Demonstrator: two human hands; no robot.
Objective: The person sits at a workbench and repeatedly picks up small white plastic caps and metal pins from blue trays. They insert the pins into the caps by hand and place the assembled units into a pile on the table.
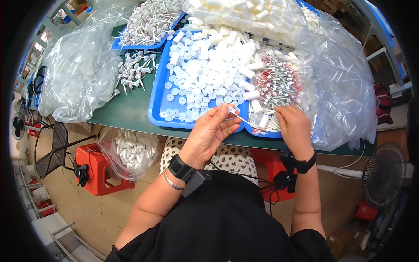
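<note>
My left hand [208, 129] is over the front edge of the blue tray [155, 105], thumb and forefinger pinched on a small white part with a thin stem [234, 112]. The stem points right and down. Round translucent white discs [192, 94] and white cylinders [251, 95] fill much of that tray. My right hand [295, 126] is at the near side of a second blue tray [273, 135], among thin metal pins [279, 83] with red and white ends. Its fingertips are pressed together; whatever they hold is hidden.
Finished-looking stemmed pieces with disc heads [136, 70] lie loose on the green table [122, 111]; more fill a back tray [152, 22]. Clear plastic bags [78, 78] flank the trays. A red stool [94, 168], a bag of white cylinders [135, 148] and a fan [384, 174] stand below.
</note>
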